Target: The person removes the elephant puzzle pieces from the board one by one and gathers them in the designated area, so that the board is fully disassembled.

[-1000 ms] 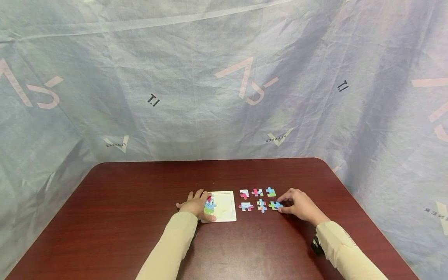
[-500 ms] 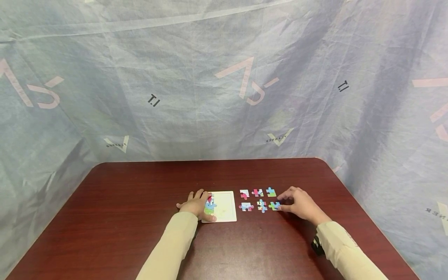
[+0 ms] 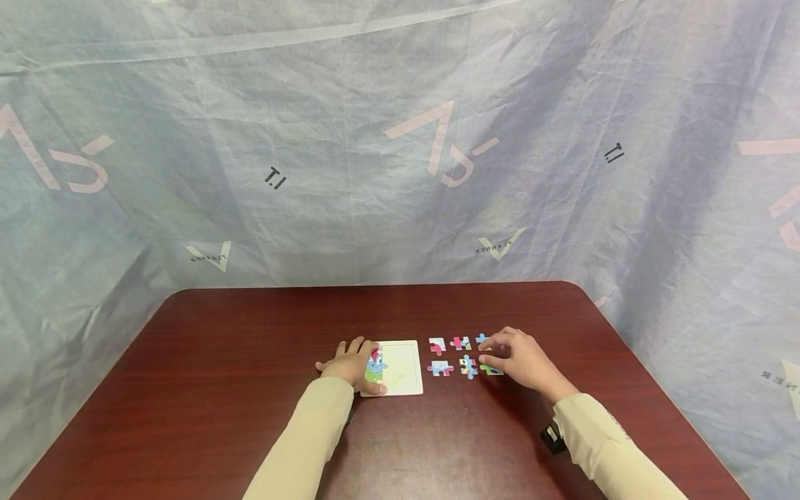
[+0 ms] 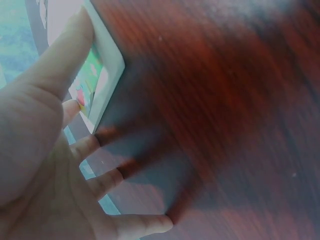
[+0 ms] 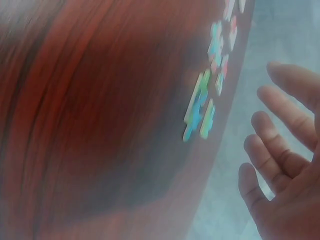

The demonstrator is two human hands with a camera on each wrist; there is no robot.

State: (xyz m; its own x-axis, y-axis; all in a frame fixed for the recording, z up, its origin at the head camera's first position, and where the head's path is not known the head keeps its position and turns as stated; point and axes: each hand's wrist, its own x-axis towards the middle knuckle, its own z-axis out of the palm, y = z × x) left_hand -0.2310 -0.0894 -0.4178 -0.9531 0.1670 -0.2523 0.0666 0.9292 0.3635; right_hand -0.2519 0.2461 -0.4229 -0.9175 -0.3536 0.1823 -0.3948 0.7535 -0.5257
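My left hand (image 3: 346, 367) rests with spread fingers on the left side of a white puzzle tray (image 3: 407, 368), its thumb on the near edge. Joined puzzle pieces (image 3: 376, 367) with a blue, red and green picture fill the tray's left part, partly under the hand. My right hand (image 3: 523, 357) hovers over the right end of the loose pieces, fingers loosely bent and holding nothing. Below it lies a green and blue jigsaw piece (image 5: 197, 107), partly covered by the fingers in the head view. Behind that is another blue and green piece (image 5: 207, 119).
Several loose jigsaw pieces lie in two rows right of the tray, among them a white and red piece (image 3: 437, 345), a red piece (image 3: 460, 343) and a pale blue piece (image 3: 440, 369). A grey printed cloth (image 3: 350, 173) hangs behind the dark red table (image 3: 250, 347).
My right hand first touched the green and blue piece, which shifted slightly left, then let it go. The hand has since moved up and left over the pieces. My left hand stays put.
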